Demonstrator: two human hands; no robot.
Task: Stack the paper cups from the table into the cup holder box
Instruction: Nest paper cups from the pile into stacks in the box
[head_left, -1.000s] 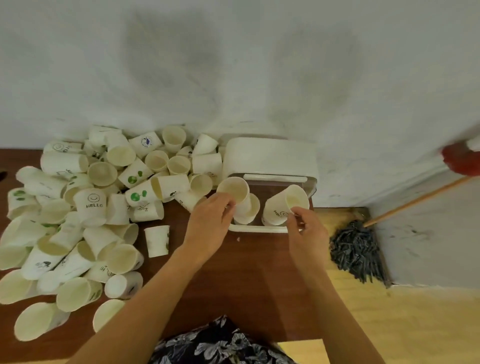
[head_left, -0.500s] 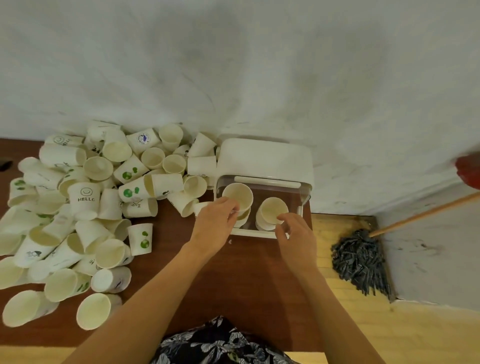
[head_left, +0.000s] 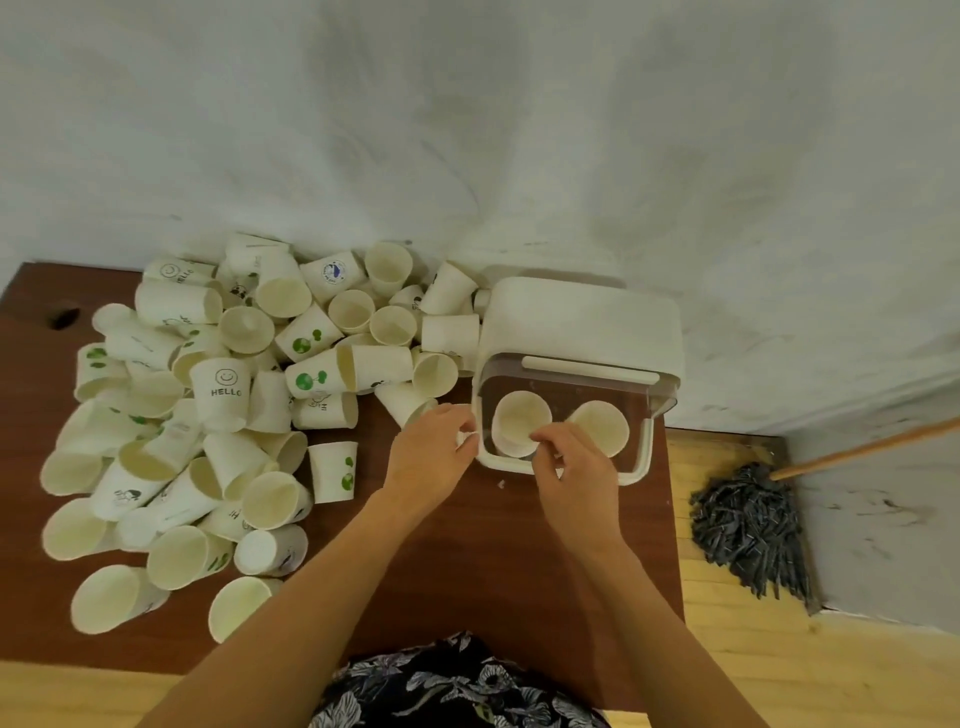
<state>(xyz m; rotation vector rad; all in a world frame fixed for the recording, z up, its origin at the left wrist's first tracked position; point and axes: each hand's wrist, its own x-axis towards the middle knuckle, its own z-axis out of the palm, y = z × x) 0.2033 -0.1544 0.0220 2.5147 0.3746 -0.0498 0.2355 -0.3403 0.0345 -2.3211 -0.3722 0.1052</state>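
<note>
Box (head_left: 582, 317) sits at the table's (head_left: 467, 561) far right corner against the wall (head_left: 467, 130), white lid tipped back, clear front open. Two cup stacks inside, side by side: left stack (head_left: 519, 418), right stack (head_left: 602, 423), both mouth-up.

Left hand (head_left: 431, 462) is just left of the box's near-left corner, fingers curled and pinching something small and white at the fingertips; looks like a cup rim but mostly hidden, can't tell for sure. Right hand (head_left: 574, 467) is over the box's near rim, thumb and fingers bent and pinched at the near edge of the left stack's top cup; whether it truly holds the rim or only touches it can't be told.

Loose cup pile (head_left: 208, 415) covers the left half of the table, most lying on their sides, a few upright. One upside-down cup reads HELLO (head_left: 224, 387) with a smiley. Cup with green dots (head_left: 332, 470) stands apart at the pile's right edge, near the left forearm. Several others carry green leaf prints.

Mop (head_left: 748, 525) lies on the wood floor (head_left: 727, 670) right of the table, handle running up and right. Floral-print clothing (head_left: 447, 686) at bottom centre.
</note>
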